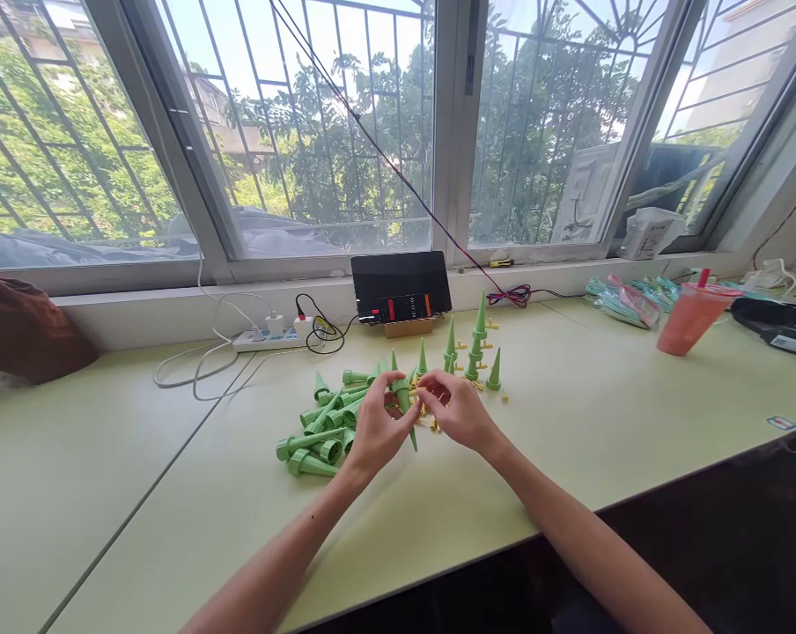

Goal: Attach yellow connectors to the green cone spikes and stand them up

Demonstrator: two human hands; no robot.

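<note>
My left hand (375,429) is closed around a green plastic cone spike (404,407), its tip pointing down toward the table. My right hand (460,408) pinches at the top of the same spike, next to small yellow parts (430,423) lying on the table. A heap of loose green spikes (322,423) lies to the left of my hands. Several green spikes stand upright (477,348) just beyond my right hand, with yellow pieces among them.
A pale green table (570,414) runs under a wide window. A dark tablet on a wooden stand (401,286), a power strip with cables (272,335), an orange drink cup (692,317), plastic packets (626,299) and a brown bag (21,326) sit along the back.
</note>
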